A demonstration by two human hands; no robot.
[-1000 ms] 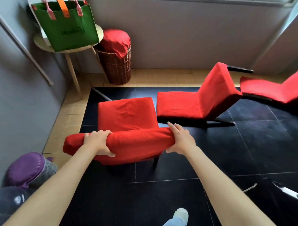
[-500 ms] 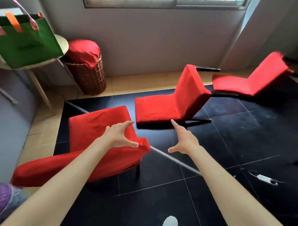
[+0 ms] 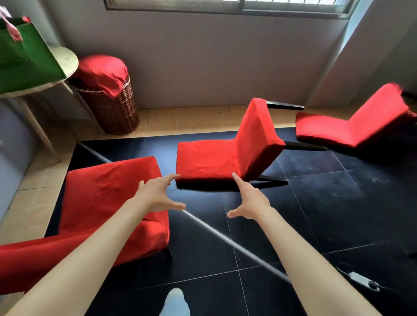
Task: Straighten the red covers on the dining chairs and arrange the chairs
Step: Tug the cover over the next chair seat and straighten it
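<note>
1. left hand (image 3: 156, 195) reaches forward over the near chair's seat edge; fingers spread wide and straight, thumb out, holding nothing; whether it touches the cover cannot be told
2. right hand (image 3: 249, 201) reaches forward above the black floor (image 3: 322, 201), fingers wide and straight, thumb pointing left, holding nothing; index tip lies near the front edge of the middle chair, contact not clear
3. near chair (image 3: 105, 197) at lower left, upright, red cover on seat and back; backrest top runs toward the lower left corner under the left forearm; cover shows light wrinkles on the seat
4. middle chair (image 3: 226, 155) lies tipped on its back on the floor, just beyond both hands; red cover on; dark legs stick out to the right
5. far chair (image 3: 357, 124) also tipped over, at upper right near the wall corner, well apart from the hands; red cover on, far end blurred
6. wicker basket (image 3: 113, 109) by the wall at upper left, red cloth (image 3: 100, 71) draped over its top
7. round desk (image 3: 67, 61) left of the basket, carrying a green bag (image 3: 17, 60) with pink and orange handles
8. thin grey rod (image 3: 229, 242) lies diagonally across the floor, passing between the forearms
9. light-coloured shoe (image 3: 174, 303) at bottom centre; small white cable piece (image 3: 358, 279) on the floor at lower right
</note>
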